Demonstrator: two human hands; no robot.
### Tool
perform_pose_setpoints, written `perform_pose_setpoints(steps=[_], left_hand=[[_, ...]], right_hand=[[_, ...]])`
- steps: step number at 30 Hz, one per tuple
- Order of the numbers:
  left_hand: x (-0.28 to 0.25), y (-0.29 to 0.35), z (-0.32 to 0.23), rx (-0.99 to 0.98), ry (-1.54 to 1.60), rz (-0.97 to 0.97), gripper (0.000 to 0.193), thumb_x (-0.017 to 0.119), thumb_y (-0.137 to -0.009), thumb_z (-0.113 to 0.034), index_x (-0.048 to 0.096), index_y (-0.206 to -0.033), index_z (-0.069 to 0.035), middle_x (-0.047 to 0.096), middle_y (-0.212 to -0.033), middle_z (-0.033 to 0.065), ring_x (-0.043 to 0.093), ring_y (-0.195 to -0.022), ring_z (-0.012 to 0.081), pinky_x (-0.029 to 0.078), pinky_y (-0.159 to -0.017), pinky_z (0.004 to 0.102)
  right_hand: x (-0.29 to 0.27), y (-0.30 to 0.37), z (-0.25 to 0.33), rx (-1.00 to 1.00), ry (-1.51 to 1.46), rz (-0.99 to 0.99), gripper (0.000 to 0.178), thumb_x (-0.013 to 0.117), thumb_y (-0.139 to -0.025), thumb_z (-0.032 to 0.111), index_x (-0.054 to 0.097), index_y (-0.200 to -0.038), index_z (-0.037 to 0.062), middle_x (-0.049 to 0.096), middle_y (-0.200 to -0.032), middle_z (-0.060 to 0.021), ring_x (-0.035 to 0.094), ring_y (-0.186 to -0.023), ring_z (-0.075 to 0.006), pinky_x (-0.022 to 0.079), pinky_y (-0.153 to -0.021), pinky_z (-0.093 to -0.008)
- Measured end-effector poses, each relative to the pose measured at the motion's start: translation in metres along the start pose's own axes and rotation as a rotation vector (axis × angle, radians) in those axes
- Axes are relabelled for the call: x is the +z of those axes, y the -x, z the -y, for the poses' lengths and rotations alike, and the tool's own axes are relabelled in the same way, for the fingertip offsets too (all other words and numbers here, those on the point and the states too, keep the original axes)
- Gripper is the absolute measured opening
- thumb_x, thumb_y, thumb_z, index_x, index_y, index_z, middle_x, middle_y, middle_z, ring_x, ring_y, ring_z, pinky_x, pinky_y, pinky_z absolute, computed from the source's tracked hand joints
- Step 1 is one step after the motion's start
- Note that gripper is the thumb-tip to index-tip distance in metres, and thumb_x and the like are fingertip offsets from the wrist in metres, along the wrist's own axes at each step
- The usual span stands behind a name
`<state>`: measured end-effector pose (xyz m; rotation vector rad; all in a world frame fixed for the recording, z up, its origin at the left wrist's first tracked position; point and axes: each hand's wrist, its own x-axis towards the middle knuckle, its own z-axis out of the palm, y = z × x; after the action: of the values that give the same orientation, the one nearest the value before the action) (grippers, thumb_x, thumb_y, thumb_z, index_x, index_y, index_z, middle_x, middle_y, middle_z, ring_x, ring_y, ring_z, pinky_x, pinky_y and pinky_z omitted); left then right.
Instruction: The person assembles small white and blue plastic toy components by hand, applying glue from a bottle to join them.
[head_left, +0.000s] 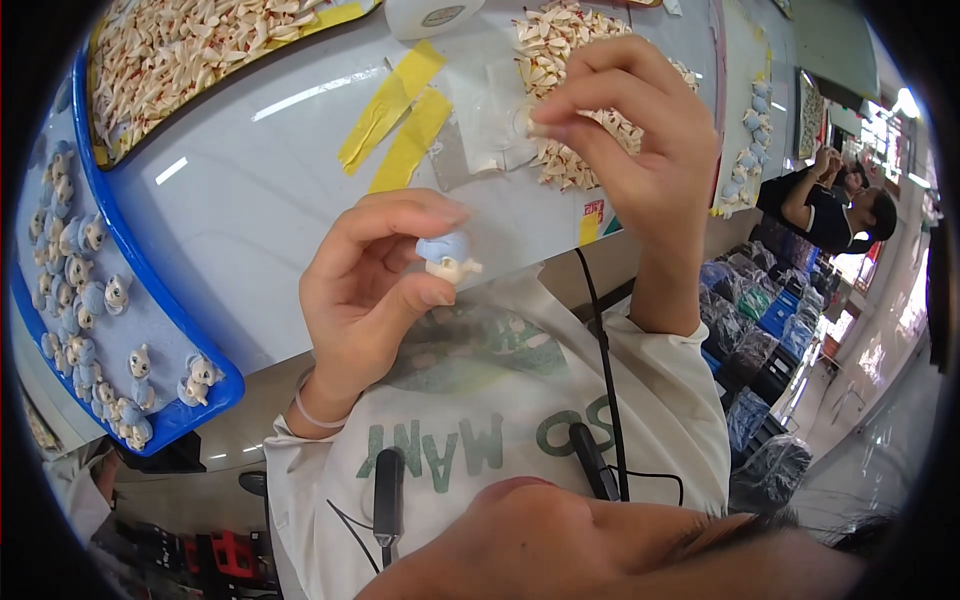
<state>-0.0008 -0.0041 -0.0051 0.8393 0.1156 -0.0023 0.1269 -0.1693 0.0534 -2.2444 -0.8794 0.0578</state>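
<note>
My left hand (365, 270) is closed round a small figurine part (447, 252) with a light blue rounded top and a cream lower side, held between thumb and fingers above the table's near edge. Farther right, my right hand (645, 130) pinches with thumb and forefinger. What sits between those fingertips is too small and blurred to make out. Beneath them lies a clear plastic sheet (485, 135), beside a pile of small cream pointed pieces with reddish tips (560, 165). Part of that pile is hidden behind my right hand.
On the left, a blue-rimmed tray (190, 325) holds several blue and cream figurines. Another tray (110, 160) at the far left is heaped with cream pieces. Yellow tape strips (400, 105) mark the white table (260, 200). A white roll-like object (432, 15) stands behind; a person (835, 205) is at right.
</note>
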Motion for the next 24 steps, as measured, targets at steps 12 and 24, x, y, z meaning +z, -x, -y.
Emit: perform_pose_setpoints(steps=[12, 24], left_hand=[[-0.002, 0.0, 0.0, -0.012, 0.028, 0.042, 0.039, 0.069, -0.073, -0.019, 0.05, -0.099, 0.002, 0.052, -0.099, 0.0153, 0.056, -0.085, 0.022, 0.047, -0.071, 0.0291], [-0.001, -0.002, -0.001, 0.063, 0.02, 0.103, 0.034, 0.065, -0.076, -0.007, 0.052, -0.105, 0.004, 0.055, -0.102, 0.015, 0.053, -0.094, 0.021, 0.043, -0.082, 0.0298]], right_hand=[[-0.001, -0.009, 0.007, 0.049, 0.176, 0.038, 0.021, 0.063, -0.052, -0.009, 0.064, -0.069, 0.0028, 0.053, -0.071, -0.0024, 0.051, -0.069, -0.0142, 0.04, -0.06, -0.0232], [0.005, 0.016, 0.018, 0.151, -0.379, -0.157, 0.014, 0.066, -0.059, -0.005, 0.062, -0.071, 0.0016, 0.056, -0.073, -0.0063, 0.053, -0.071, -0.0151, 0.04, -0.063, -0.0245]])
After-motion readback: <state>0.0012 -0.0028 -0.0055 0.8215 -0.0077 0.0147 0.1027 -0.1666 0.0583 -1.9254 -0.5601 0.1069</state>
